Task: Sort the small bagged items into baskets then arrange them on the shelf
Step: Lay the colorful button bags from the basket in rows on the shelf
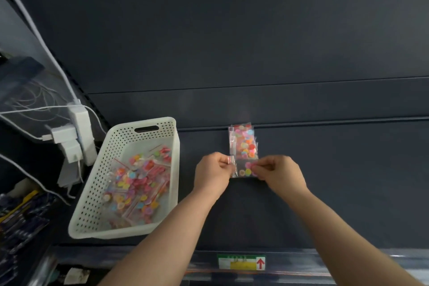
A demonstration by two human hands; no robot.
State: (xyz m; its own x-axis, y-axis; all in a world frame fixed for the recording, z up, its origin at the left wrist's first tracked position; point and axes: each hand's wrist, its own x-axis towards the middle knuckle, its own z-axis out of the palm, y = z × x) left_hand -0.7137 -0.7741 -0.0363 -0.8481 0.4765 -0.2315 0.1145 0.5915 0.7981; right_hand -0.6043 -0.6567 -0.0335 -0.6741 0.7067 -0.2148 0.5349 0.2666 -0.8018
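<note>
We hold one small bag (244,169) of coloured buttons between both hands over the dark shelf (325,181) — our left hand (212,173) pinches its left edge, our right hand (279,175) pinches its right edge, fingers curled on the plastic. Just behind it a stack of bags (243,141) lies on the shelf. The white basket (173,169), on the left, holds many more bags.

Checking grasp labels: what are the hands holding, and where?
One small bag of colourful pieces: left hand pinches its left edge, right hand its right edge.
</note>
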